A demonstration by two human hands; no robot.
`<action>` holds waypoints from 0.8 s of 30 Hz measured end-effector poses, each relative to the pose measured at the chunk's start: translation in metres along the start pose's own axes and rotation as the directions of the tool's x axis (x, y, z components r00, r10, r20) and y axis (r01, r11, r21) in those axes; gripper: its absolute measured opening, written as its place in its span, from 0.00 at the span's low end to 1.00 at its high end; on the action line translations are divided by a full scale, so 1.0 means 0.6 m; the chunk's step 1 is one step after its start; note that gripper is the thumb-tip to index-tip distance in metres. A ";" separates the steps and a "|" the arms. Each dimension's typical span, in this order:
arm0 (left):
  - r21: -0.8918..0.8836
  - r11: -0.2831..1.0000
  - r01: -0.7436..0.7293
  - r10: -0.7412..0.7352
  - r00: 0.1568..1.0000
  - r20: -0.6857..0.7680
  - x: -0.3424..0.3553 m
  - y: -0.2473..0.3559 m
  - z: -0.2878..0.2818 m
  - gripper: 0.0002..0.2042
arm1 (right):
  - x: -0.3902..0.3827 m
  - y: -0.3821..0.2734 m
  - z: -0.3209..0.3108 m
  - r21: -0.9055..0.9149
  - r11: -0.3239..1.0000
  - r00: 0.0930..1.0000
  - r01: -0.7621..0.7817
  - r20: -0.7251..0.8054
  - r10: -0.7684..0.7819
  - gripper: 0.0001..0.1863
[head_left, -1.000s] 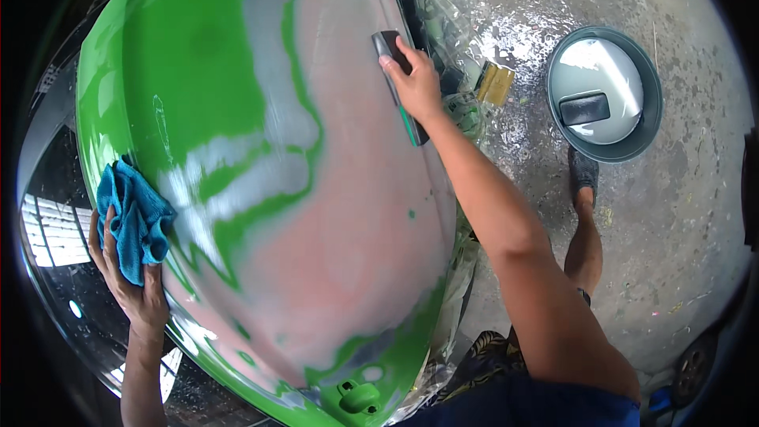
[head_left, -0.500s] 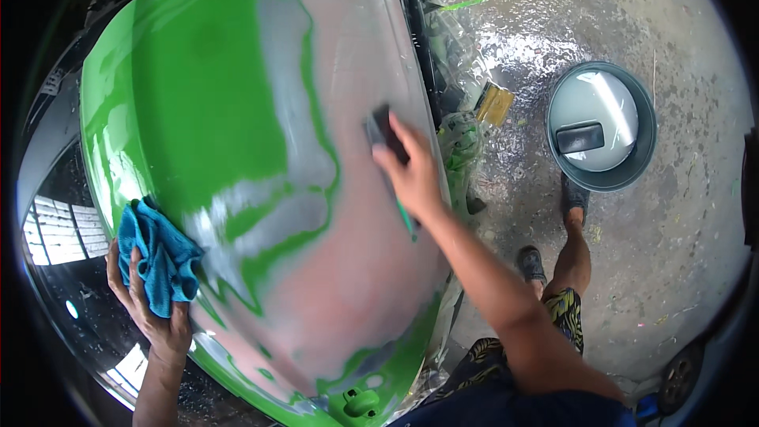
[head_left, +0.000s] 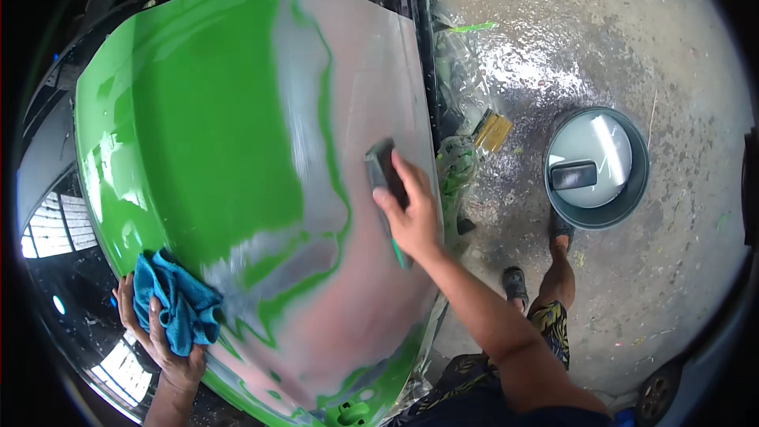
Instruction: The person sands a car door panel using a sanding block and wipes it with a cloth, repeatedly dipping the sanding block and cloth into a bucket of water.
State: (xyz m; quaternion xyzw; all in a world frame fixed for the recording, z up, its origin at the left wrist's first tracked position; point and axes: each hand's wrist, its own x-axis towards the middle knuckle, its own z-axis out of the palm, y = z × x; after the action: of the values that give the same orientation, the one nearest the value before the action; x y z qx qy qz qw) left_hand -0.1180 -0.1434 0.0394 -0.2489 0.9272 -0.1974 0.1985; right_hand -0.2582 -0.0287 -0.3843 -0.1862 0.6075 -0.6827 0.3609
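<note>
Sanding block (head_left: 383, 160), long, dark, green strip along its lower end: lies on the pink-worn area (head_left: 368, 300) of the car body panel (head_left: 221, 95), nearer the panel's right edge than its left. Right hand (head_left: 413, 209): grasping the block, thumb on one side, fingers on the other; uneven pressure or a tilted block could gouge the surface, and a wet grip could let it slip over the right edge. Grey band (head_left: 300, 111), with irregular green margin, to the block's left: a stray pass could widen it. Blue cloth (head_left: 178, 304), bunched, at the panel's lower left edge: grit caught in its folds could scratch the glossy green. Left hand (head_left: 168, 354): grasping the cloth, fingers partly hidden; leaning hard there could make it slide. Clear plastic sheeting (head_left: 456, 154), crumpled beyond the right edge: might snag a foot. Tan packet (head_left: 494, 133), beside the sheeting. Floor (head_left: 522, 83), wet and shiny: a slip hazard. Bucket (head_left: 643, 170), round, grey, holding cloudy liquid and a dark block (head_left: 573, 175): a shoe (head_left: 562, 224) at its near rim could knock it over.
</note>
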 end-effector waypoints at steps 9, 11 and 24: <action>-0.021 1.000 0.003 -0.003 1.000 0.029 -0.007 -0.005 0.000 0.36 | 0.138 0.039 0.029 0.022 1.000 0.999 0.006 -0.034 -0.005 0.33; -0.013 1.000 -0.001 0.002 0.999 0.049 -0.006 -0.004 -0.007 0.37 | 0.078 0.012 0.016 -0.009 0.999 0.999 0.039 -0.007 -0.039 0.32; -0.033 0.999 0.005 -0.001 0.993 0.122 -0.009 -0.006 -0.021 0.37 | 0.214 0.039 0.034 0.024 0.999 0.998 0.036 -0.051 -0.035 0.31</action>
State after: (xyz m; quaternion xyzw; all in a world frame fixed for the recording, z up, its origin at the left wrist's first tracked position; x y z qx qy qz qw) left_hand -0.1180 -0.1401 0.0530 -0.2650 0.9162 -0.1666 0.2502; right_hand -0.3242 -0.1351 -0.4266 -0.1752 0.6044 -0.7011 0.3354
